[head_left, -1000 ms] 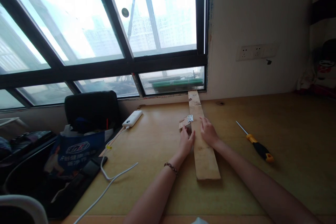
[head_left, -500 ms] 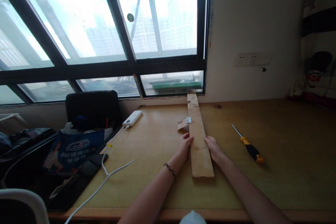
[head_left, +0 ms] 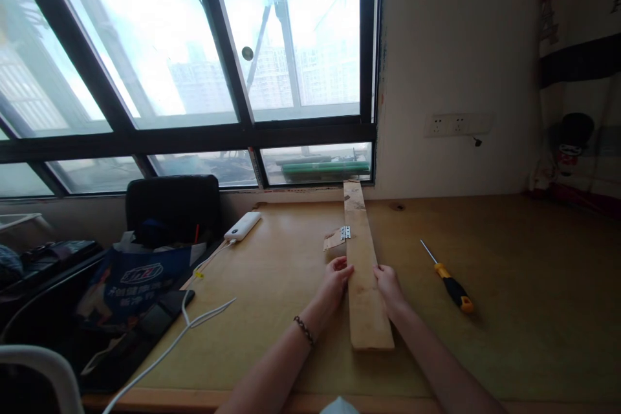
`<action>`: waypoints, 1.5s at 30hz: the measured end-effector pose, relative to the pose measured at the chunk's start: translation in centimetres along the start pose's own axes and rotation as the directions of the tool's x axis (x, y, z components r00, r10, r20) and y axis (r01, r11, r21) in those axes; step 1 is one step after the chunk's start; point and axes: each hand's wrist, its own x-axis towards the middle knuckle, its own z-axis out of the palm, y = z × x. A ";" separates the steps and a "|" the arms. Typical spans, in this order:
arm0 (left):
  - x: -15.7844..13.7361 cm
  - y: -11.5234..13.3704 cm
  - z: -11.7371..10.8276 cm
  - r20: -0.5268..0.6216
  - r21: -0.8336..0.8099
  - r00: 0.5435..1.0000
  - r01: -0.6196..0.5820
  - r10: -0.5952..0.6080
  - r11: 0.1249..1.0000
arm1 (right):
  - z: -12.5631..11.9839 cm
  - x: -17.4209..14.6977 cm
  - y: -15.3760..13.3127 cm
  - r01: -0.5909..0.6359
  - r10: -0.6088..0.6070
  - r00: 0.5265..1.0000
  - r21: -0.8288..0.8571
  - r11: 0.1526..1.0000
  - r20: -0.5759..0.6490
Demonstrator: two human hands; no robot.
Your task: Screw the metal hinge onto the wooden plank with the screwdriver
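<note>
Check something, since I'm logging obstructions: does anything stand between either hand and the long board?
Nothing visible does: the left hand and right hand touch opposite edges of the board. The hinge sits beyond the left hand, and the screwdriver lies apart to the right.

Holding a long board [head_left: 366,301] by its edges over a table [head_left: 524,336], with left hand [head_left: 334,279] and right hand [head_left: 389,286] on opposite sides. Showing a metal hinge [head_left: 345,232] between board and small wood piece [head_left: 332,241], plus a screwdriver [head_left: 452,285] at right and a power bank [head_left: 244,226] at left.
</note>
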 end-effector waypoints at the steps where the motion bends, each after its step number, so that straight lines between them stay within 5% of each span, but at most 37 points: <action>1: -0.7 0.0 0.5 0.014 -0.001 1.000 -0.004 0.004 1.000 | -0.5 -0.5 -0.2 0.013 -0.013 1.000 -0.011 1.000 -0.013; 6: -4.0 -0.4 4.3 0.064 -0.042 0.998 0.014 -0.011 0.999 | -4.8 -2.6 -1.7 0.075 -0.075 0.997 -0.035 0.997 0.008; 12: -4.7 -2.0 11.3 0.225 -0.107 0.974 0.049 -0.024 0.993 | -12.0 -2.3 -4.5 0.111 -0.112 0.993 -0.038 0.993 -0.034; 19: -1.8 -4.2 20.6 0.429 0.052 0.898 0.081 -0.096 0.995 | -21.3 2.3 -8.1 0.212 -0.234 0.962 -0.162 0.964 -0.138; 26: 2.3 -6.7 26.5 0.361 0.281 0.909 0.104 -0.206 0.954 | -28.0 8.9 -8.8 0.289 -0.358 0.909 -0.296 0.910 -0.214; 31: 3.9 -7.4 27.2 0.306 0.288 0.932 0.102 -0.193 0.952 | -29.2 11.9 -8.8 0.301 -0.375 0.890 -0.286 0.910 -0.258; 35: 4.4 -7.7 26.0 0.387 0.313 0.913 0.003 -0.130 0.950 | -29.1 14.1 -8.9 0.332 -0.408 0.875 -0.290 0.898 -0.260; 40: 3.7 -8.1 23.2 0.549 0.414 0.828 -0.149 -0.116 0.898 | -28.2 16.0 -8.7 0.335 -0.430 0.849 -0.317 0.887 -0.307; 45: 2.4 -6.5 20.2 0.663 0.535 0.747 -0.433 -0.043 0.726 | -28.0 17.3 -7.8 0.354 -0.438 0.838 -0.288 0.890 -0.325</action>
